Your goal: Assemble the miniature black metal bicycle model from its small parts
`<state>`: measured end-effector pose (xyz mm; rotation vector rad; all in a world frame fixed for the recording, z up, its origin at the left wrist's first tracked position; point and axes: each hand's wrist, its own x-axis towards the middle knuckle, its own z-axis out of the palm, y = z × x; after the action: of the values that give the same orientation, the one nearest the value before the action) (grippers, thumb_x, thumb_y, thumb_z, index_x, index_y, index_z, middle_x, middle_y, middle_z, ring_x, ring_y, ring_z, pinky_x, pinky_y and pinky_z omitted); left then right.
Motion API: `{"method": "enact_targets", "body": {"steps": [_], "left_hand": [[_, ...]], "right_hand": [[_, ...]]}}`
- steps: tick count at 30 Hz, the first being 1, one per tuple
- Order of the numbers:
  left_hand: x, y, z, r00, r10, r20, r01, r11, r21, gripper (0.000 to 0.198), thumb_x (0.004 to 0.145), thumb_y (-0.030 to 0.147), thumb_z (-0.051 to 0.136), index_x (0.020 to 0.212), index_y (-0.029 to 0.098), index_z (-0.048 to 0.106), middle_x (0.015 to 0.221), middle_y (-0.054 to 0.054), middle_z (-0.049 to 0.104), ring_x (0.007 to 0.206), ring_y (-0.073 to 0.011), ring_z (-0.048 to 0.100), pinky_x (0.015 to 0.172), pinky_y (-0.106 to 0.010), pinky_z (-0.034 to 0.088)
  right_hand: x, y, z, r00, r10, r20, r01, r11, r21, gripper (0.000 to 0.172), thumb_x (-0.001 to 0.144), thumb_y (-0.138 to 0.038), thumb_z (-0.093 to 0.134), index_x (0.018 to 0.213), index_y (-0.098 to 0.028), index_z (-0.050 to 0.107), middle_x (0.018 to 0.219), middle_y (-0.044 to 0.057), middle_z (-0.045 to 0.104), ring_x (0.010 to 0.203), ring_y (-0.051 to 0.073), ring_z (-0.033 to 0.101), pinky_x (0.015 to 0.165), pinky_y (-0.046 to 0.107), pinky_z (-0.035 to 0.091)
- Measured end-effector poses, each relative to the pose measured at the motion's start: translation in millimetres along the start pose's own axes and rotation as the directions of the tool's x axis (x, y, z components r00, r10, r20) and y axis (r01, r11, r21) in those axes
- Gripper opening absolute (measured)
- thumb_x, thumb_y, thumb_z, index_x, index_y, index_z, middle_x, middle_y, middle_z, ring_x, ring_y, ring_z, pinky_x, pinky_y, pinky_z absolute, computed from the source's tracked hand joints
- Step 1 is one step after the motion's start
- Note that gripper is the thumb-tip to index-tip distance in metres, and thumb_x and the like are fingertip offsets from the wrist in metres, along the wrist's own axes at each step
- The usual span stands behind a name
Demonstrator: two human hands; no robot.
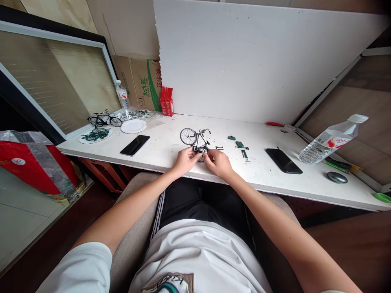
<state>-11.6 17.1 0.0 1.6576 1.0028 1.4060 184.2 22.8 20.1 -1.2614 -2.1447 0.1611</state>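
Observation:
A small black model bicycle (195, 139) stands on the white table (262, 171) near its front edge, front wheel raised to the left. My left hand (185, 160) is closed around the rear end of the model from the left. My right hand (218, 162) pinches the same rear part from the right; the rear wheel is mostly hidden by my fingers. Small green and black loose parts (241, 147) lie just right of the hands.
A black phone (135, 145) lies left, another phone (284, 160) right. A water bottle (332, 139) lies tilted at the right, near a dark round object (337, 177). A finished model bicycle (104, 119), white plates (133, 126), another bottle (122, 95) and a red carton (167, 101) sit far left.

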Motion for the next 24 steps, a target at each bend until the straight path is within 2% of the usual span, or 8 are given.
{"method": "enact_targets", "body": {"steps": [6,13,17,24], "left_hand": [[-1.3,0.9,0.0,1.000,-0.012,0.018,0.013,1.000,-0.029,0.034,0.092,0.047,0.081,0.100,0.016,0.070,0.097,-0.012,0.081,0.091,-0.0237,0.078,0.084,-0.034,0.064],[-1.0,1.9,0.8,0.998,-0.053,0.020,0.055,0.992,-0.109,0.036,0.089,0.047,0.083,0.102,0.015,0.072,0.100,-0.013,0.081,0.092,-0.0243,0.078,0.085,-0.036,0.065],[-0.4,0.5,0.4,0.998,-0.059,0.021,0.061,0.993,-0.098,0.036,0.089,0.046,0.083,0.104,0.015,0.074,0.099,-0.012,0.081,0.091,-0.0243,0.078,0.084,-0.035,0.065],[-0.4,-2.1,1.0,0.998,-0.055,0.018,0.057,0.995,-0.085,0.032,0.090,0.045,0.082,0.100,0.016,0.074,0.095,-0.011,0.080,0.090,-0.0240,0.078,0.083,-0.035,0.065]], "right_hand": [[0.2,-0.3,0.2,1.000,0.007,0.000,-0.007,1.000,-0.014,0.041,0.109,-0.045,0.040,0.075,-0.024,0.048,0.077,0.006,0.064,0.070,0.021,0.053,0.064,0.033,0.031],[-0.9,-1.1,0.3,1.000,0.001,0.013,-0.001,0.999,-0.046,0.036,0.106,-0.044,0.048,0.078,-0.023,0.053,0.080,0.007,0.066,0.074,0.022,0.057,0.064,0.032,0.032],[-0.5,-1.2,0.7,1.000,-0.002,0.015,0.003,0.998,-0.057,0.040,0.110,-0.042,0.040,0.080,-0.023,0.056,0.081,0.008,0.067,0.075,0.022,0.057,0.064,0.032,0.032],[-0.3,-1.0,1.6,1.000,0.009,0.025,-0.008,0.998,-0.060,0.036,0.107,-0.042,0.046,0.078,-0.023,0.055,0.078,0.007,0.065,0.073,0.022,0.056,0.063,0.032,0.031]]}}
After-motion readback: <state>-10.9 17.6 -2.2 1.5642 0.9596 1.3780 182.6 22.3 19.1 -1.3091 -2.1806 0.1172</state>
